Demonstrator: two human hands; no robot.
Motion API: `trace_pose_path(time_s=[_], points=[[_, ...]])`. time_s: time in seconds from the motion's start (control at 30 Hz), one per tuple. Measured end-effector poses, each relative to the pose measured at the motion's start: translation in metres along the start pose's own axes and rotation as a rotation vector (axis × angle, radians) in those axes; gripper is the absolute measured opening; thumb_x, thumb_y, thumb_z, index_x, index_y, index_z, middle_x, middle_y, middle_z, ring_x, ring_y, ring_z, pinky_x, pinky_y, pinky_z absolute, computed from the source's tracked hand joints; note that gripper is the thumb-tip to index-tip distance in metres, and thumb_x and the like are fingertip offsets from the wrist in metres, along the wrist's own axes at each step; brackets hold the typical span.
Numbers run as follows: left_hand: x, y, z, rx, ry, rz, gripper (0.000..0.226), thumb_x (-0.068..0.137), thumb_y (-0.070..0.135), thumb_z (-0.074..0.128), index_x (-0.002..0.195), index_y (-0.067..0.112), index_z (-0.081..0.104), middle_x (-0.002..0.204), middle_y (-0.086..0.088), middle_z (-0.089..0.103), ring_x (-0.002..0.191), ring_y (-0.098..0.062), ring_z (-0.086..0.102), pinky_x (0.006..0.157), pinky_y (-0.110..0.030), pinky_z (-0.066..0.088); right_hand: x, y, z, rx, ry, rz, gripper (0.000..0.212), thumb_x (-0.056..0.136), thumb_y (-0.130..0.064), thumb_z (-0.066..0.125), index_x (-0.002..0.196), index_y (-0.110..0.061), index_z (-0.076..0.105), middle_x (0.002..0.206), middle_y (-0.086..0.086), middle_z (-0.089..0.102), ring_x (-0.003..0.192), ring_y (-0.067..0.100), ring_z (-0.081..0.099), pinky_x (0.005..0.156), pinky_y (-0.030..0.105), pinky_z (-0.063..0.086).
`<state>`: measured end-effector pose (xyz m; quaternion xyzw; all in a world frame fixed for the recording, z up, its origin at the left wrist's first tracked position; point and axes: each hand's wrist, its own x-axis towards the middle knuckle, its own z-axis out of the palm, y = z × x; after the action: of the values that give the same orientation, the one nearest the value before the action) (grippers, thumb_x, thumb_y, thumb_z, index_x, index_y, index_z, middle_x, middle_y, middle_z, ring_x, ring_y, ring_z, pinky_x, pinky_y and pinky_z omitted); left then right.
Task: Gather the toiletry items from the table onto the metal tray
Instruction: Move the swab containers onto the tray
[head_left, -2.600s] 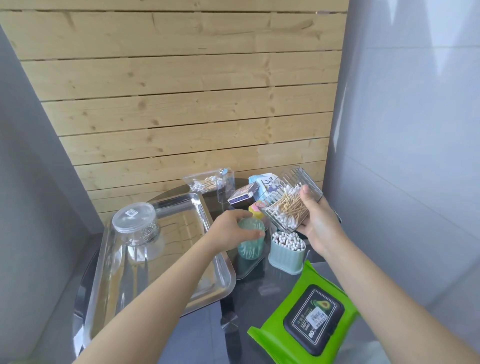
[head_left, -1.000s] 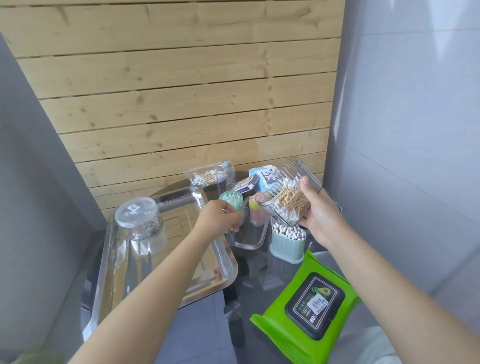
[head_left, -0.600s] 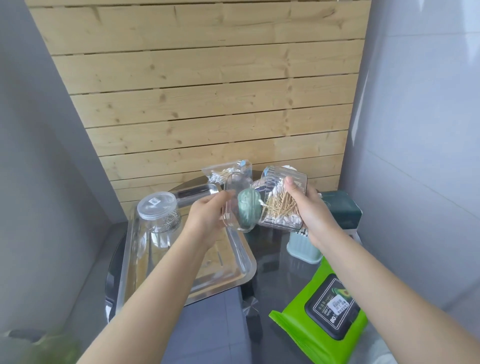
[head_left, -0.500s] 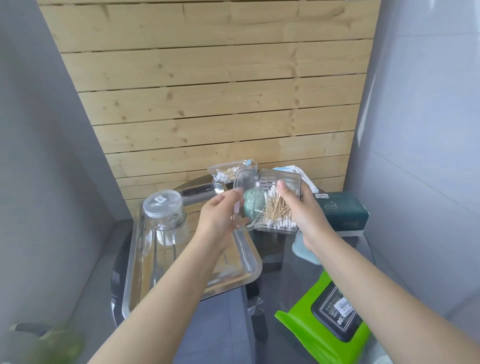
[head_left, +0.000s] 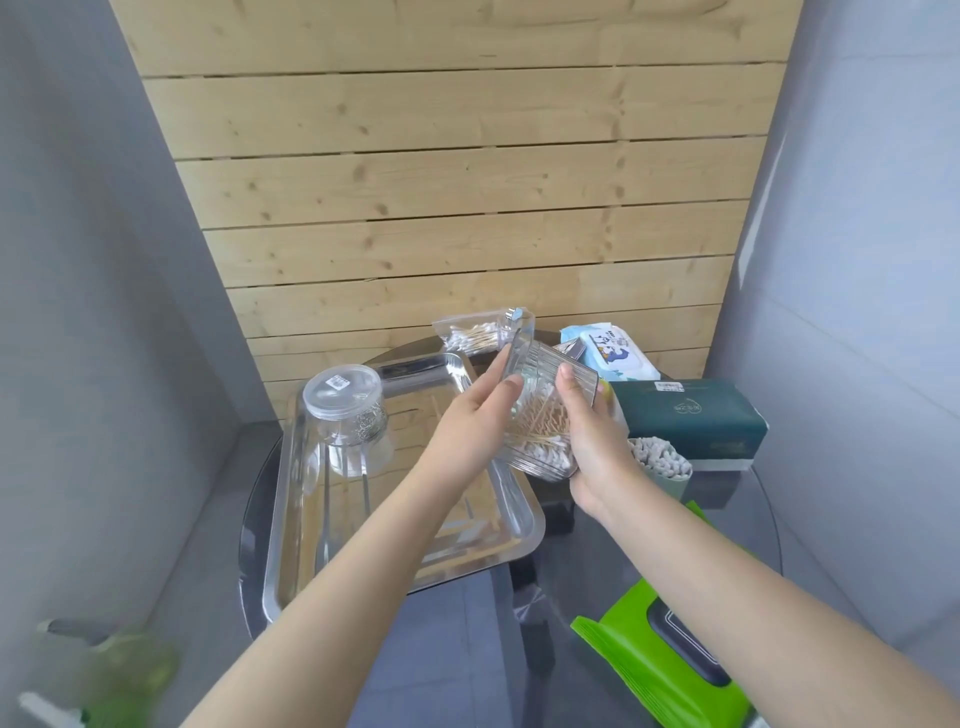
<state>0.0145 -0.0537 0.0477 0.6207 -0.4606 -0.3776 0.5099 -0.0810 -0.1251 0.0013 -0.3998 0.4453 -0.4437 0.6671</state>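
Note:
My right hand (head_left: 589, 436) grips a clear ribbed cotton swab box (head_left: 537, 415), tilted, in the air over the right edge of the metal tray (head_left: 291, 519). Wooden-stick swabs lie inside it. My left hand (head_left: 475, 415) holds a clear lid (head_left: 519, 338) against the box's upper open end; the lid's green knob is hidden. A clear lidded jar (head_left: 343, 415) stands on the tray's far left part. On the glass table lie a bag of cotton swabs (head_left: 472, 335), a blue wipes pack (head_left: 615, 353), a pale green cup of swabs (head_left: 662, 465) and a green wipes pack (head_left: 660, 670).
A dark green tissue box (head_left: 685, 415) sits at the right, behind the swab cup. The round glass table (head_left: 727, 519) stands against a wooden slat wall, with grey walls on both sides. Something blurred and green shows at the bottom left corner.
My left hand lifted the green-knobbed lid from the table and brought it onto the swab box. My right hand carried the box left, over the tray's edge. The view has swung right.

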Motion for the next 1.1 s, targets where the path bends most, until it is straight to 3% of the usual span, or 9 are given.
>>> trace_pose_path(time_s=[0.13, 0.23, 0.33, 0.47, 0.6, 0.8, 0.87, 1.0, 1.1], points=[[0.000, -0.005, -0.003, 0.143, -0.087, 0.030, 0.050, 0.097, 0.040, 0.040, 0.145, 0.047, 0.026, 0.100, 0.011, 0.045, 0.094, -0.009, 0.045, 0.075, -0.011, 0.039, -0.003, 0.002, -0.001, 0.025, 0.011, -0.002, 0.106, 0.061, -0.073, 0.065, 0.147, -0.041, 0.014, 0.159, -0.012, 0.016, 0.140, 0.018, 0.035, 0.108, 0.056, 0.037], [0.001, -0.007, -0.007, 0.102, -0.143, -0.008, 0.051, 0.097, 0.042, 0.041, 0.144, 0.051, 0.022, 0.117, 0.019, 0.044, 0.110, -0.002, 0.042, 0.097, -0.023, 0.035, 0.000, 0.003, -0.002, 0.042, -0.029, -0.015, 0.109, 0.048, -0.081, 0.068, 0.142, -0.045, 0.025, 0.158, -0.012, 0.020, 0.138, 0.019, 0.039, 0.104, 0.058, 0.041], [0.002, -0.007, -0.009, 0.146, -0.139, 0.028, 0.052, 0.097, 0.040, 0.040, 0.142, 0.055, 0.020, 0.101, 0.025, 0.050, 0.093, 0.003, 0.047, 0.088, -0.019, 0.038, 0.003, 0.004, -0.002, 0.039, -0.049, -0.050, 0.110, 0.039, -0.085, 0.068, 0.136, -0.046, 0.034, 0.156, -0.010, 0.028, 0.136, 0.018, 0.043, 0.105, 0.058, 0.040], [0.002, -0.008, -0.006, 0.169, -0.185, -0.012, 0.052, 0.097, 0.044, 0.036, 0.141, 0.058, 0.014, 0.154, 0.017, 0.027, 0.145, -0.011, 0.020, 0.118, -0.039, 0.017, -0.004, 0.004, 0.002, 0.011, -0.005, -0.031, 0.121, 0.039, -0.089, 0.062, 0.144, -0.046, 0.019, 0.156, -0.007, 0.029, 0.135, 0.022, 0.043, 0.107, 0.056, 0.039], [0.002, -0.009, -0.007, 0.184, -0.236, -0.054, 0.061, 0.094, 0.047, 0.044, 0.143, 0.056, 0.009, 0.142, 0.014, 0.043, 0.133, -0.008, 0.039, 0.091, -0.018, 0.033, -0.004, 0.015, 0.006, -0.010, 0.076, -0.014, 0.096, 0.065, -0.079, 0.055, 0.145, -0.045, 0.015, 0.155, -0.004, 0.031, 0.136, 0.026, 0.042, 0.106, 0.054, 0.040], [-0.002, -0.025, -0.018, 0.042, -0.215, -0.078, 0.072, 0.092, 0.037, 0.054, 0.139, 0.063, 0.006, 0.135, 0.016, 0.048, 0.093, 0.010, 0.061, 0.078, -0.028, 0.059, 0.000, 0.012, 0.010, -0.071, -0.044, -0.016, 0.074, 0.068, -0.075, 0.058, 0.130, -0.042, 0.037, 0.140, -0.016, 0.040, 0.130, 0.016, 0.045, 0.107, 0.051, 0.040], [-0.001, -0.027, -0.028, 0.039, -0.183, -0.087, 0.072, 0.090, 0.035, 0.058, 0.140, 0.060, 0.013, 0.130, 0.017, 0.056, 0.090, 0.010, 0.064, 0.074, -0.029, 0.060, 0.006, 0.017, 0.013, -0.053, -0.157, 0.102, 0.100, 0.051, -0.083, 0.065, 0.137, -0.039, 0.037, 0.142, -0.006, 0.050, 0.126, 0.023, 0.053, 0.101, 0.054, 0.046], [-0.003, -0.023, -0.066, 0.157, -0.120, -0.061, 0.074, 0.085, 0.031, 0.067, 0.142, 0.053, 0.026, 0.130, 0.026, 0.045, 0.097, 0.010, 0.061, 0.076, -0.039, 0.061, 0.004, 0.014, 0.021, -0.212, -0.302, 0.032, 0.054, 0.087, -0.046, 0.059, 0.135, -0.027, 0.045, 0.136, -0.002, 0.054, 0.120, 0.012, 0.055, 0.103, 0.040, 0.045], [-0.005, -0.031, -0.092, 0.387, -0.025, -0.099, 0.070, 0.081, 0.032, 0.071, 0.136, 0.051, 0.034, 0.124, 0.004, 0.043, 0.091, -0.007, 0.061, 0.082, -0.041, 0.059, 0.007, 0.011, 0.026, -0.332, -0.295, -0.019, 0.061, 0.094, -0.034, 0.051, 0.148, -0.021, 0.027, 0.149, 0.006, 0.038, 0.127, 0.019, 0.045, 0.110, 0.040, 0.038]])
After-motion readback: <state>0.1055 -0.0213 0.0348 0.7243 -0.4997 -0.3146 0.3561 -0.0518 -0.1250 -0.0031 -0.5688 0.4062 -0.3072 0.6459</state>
